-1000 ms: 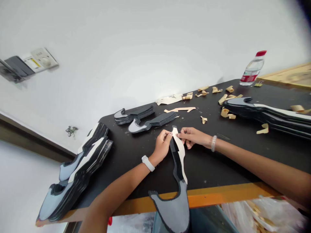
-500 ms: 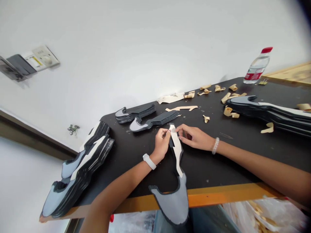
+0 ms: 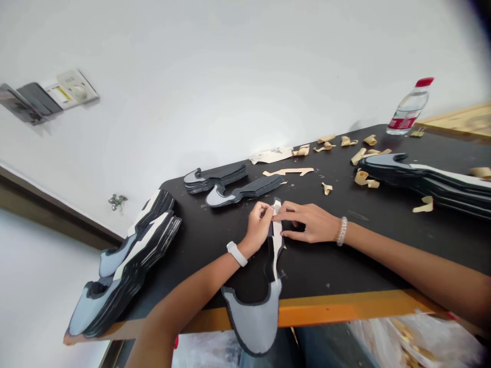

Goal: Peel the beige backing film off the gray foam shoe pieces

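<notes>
The shaped piece (image 3: 255, 324) has a matt grey face that looks like cloth, its black border dull and slightly rough; the white strip (image 3: 276, 245) along it is smooth and paper-like. The dark tabletop (image 3: 326, 266) is smooth with a low sheen and pale scuffs (laminate, perhaps, though I cannot be sure), and its orange-brown front edge (image 3: 345, 305) looks like wood. Curled tan scraps (image 3: 361, 177) seem to be smooth paper. The bottle (image 3: 409, 108) is clear, glossy plastic. The clip (image 3: 418, 132) looks metallic, the wall (image 3: 249, 71) smooth and matt, the bags (image 3: 433, 332) crinkled, translucent plastic.
</notes>
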A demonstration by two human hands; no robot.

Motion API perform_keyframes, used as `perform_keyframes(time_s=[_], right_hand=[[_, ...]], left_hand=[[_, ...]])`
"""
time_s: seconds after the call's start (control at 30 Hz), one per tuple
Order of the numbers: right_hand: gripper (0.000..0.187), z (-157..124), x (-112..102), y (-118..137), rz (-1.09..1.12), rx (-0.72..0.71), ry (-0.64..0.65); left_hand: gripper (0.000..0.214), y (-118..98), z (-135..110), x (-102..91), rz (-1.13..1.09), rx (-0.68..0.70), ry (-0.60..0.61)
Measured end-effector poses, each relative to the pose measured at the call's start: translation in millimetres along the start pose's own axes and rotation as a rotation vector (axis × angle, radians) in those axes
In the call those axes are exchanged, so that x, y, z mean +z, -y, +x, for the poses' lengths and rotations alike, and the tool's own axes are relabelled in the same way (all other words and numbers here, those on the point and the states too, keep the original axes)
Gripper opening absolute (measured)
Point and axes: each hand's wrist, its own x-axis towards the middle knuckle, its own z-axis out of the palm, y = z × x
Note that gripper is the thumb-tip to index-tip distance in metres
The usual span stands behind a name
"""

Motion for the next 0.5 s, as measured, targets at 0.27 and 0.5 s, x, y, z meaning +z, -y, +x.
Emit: perform_keyframes(time_s=[0.27, 0.5], right_hand=[[0.029, 0.0, 4.5, 8.8, 0.018, -0.029, -0.011], [0.034, -0.6, 4.7, 9.7, -0.011, -0.060, -0.006]], left_hand=[[0.015, 1.5, 0.9, -1.7, -0.012, -0.002, 0.021], [0.015, -1.5, 1.0, -2.2, -0.041, -0.006, 0.003]])
